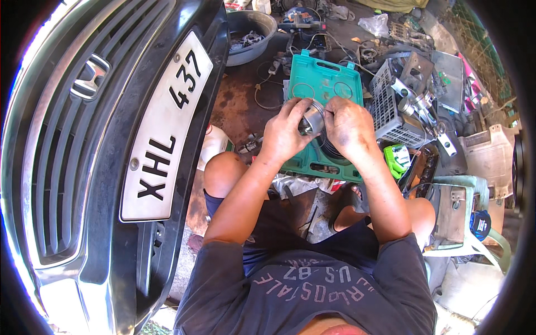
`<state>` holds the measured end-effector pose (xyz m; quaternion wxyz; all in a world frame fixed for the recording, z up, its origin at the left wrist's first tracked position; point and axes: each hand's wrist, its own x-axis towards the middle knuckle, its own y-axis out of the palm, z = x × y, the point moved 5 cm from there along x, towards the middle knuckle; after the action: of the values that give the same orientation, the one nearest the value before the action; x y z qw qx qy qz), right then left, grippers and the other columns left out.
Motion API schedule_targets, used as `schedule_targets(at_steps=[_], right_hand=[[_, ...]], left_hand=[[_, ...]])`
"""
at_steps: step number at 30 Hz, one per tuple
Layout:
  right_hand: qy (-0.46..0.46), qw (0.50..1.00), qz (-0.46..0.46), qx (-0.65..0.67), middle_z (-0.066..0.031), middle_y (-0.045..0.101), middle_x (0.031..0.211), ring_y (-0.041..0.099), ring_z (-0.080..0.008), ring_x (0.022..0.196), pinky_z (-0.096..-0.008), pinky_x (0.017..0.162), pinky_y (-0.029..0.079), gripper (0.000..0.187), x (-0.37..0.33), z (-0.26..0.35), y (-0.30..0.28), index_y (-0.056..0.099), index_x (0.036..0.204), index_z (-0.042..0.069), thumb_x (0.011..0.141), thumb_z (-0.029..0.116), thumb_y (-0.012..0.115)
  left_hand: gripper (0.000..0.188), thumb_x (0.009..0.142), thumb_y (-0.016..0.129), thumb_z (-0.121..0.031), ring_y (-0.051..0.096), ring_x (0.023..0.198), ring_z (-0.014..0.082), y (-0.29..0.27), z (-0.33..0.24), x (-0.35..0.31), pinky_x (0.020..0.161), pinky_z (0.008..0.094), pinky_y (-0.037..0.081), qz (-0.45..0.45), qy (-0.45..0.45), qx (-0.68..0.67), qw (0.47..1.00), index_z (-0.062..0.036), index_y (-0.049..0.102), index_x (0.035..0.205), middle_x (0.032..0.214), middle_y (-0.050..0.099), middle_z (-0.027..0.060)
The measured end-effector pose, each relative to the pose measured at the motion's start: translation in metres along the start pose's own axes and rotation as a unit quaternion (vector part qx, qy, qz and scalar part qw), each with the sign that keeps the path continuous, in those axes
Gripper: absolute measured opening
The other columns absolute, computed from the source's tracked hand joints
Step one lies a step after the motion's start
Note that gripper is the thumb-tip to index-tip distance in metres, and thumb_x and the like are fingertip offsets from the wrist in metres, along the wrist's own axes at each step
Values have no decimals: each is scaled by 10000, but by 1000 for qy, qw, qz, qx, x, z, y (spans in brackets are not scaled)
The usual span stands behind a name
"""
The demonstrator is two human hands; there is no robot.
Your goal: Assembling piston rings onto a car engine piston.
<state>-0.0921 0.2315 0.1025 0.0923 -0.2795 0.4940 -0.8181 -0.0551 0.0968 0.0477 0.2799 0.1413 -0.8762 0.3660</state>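
Observation:
Above an open green plastic case, I hold a round metal piston in my left hand. Its hollow side is partly visible, and my fingers wrap around its wall. My right hand is closed, thumb and fingers pinched together against the piston's right edge. Whatever lies in that pinch is too small or hidden to make out. Two thin rings rest on the case's far half. Dark curved rings or a coil show below my hands in its near half.
A car's front bumper fills the left side. Right of the case stands a grey crate with metal connecting rods on it. A grey basin holds parts at the far left. A pale green plastic chair is at my right.

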Motion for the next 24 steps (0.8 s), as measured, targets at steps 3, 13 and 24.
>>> schedule_targets(at_steps=[3, 13, 24], right_hand=[[-5, 1000, 21, -9, -205, 630, 792, 624, -397, 761, -470, 646, 498, 113, 1, -5, 1, 581, 801, 21, 779, 131, 580], [-36, 998, 41, 19, -207, 612, 789, 610, -397, 782, -462, 674, 485, 153, 3, -9, 11, 543, 803, 2, 736, 133, 585], [-25, 996, 69, 52, -214, 596, 809, 592, -407, 795, -472, 679, 462, 158, 0, -6, 5, 517, 811, -3, 724, 102, 598]], left_hand=[[717, 573, 820, -172, 633, 929, 344, 3, -1, 0, 722, 416, 549, 15, 8, 24, 1000, -162, 497, 1214, 1188, 557, 139], [698, 552, 828, -143, 621, 1008, 319, 3, -2, -1, 800, 390, 544, 25, -1, 16, 1000, -102, 542, 1186, 1201, 573, 133], [714, 586, 835, -178, 632, 980, 338, 6, -2, 2, 787, 395, 546, 31, 14, -4, 999, -78, 496, 1206, 1154, 603, 158]])
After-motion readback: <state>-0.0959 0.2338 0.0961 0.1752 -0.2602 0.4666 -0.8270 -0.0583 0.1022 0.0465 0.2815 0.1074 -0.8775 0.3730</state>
